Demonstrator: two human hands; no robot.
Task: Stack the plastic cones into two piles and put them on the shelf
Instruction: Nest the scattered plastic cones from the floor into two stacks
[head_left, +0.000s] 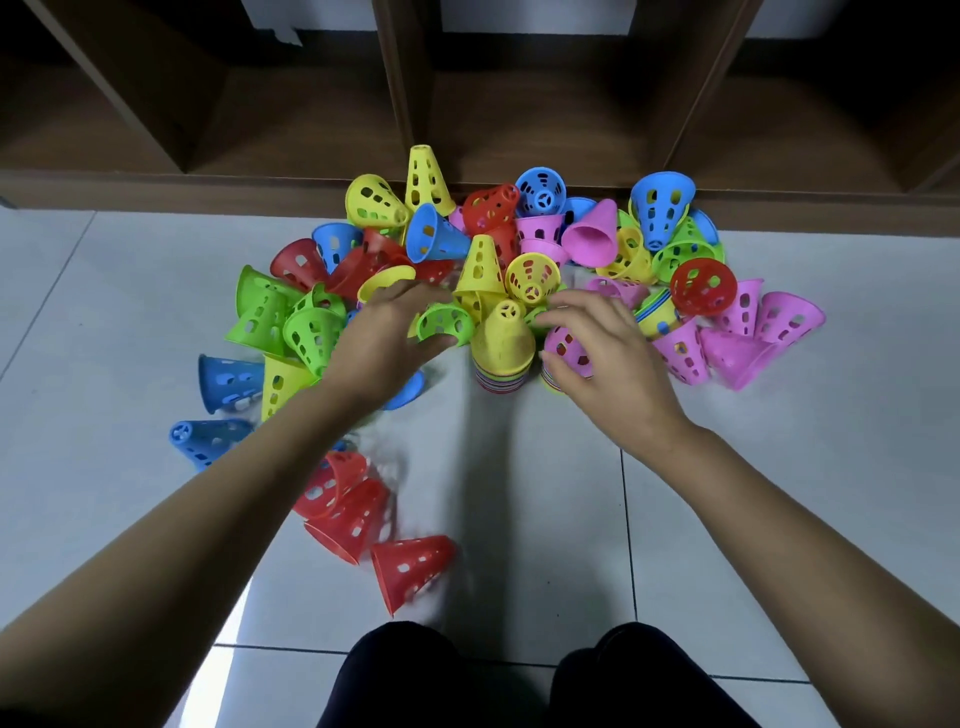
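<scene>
Hands meet at the middle of the frame. The left hand (382, 338) curls its fingers and thumb round a green cone (445, 325) lying on its side. The right hand (605, 358) pinches a pink cone (569, 351) between bent fingers and thumb. Between the two hands stands a pile (503, 343) topped by a yellow cone, its stacked rims showing as coloured stripes at the bottom. The pink cone sits over a second pile (550, 383), just right of the first.

Around them the loose cones (660, 208) spread across the centre of the picture in a jumbled heap on the floor (779, 467). A few red cones (410, 566) lie apart at lower centre-left. The shelf (545, 130) fills the top of the frame, with no cones in it yet.

The cones look thin, stiff and very light, with smooth walls full of holes. They probably nest easily but slide and roll when nudged. A hold across the wide rim, or round the wall with a fingertip in a hole, seems safest. A tall pile is likely to sway, so it is best lifted from its base.
</scene>
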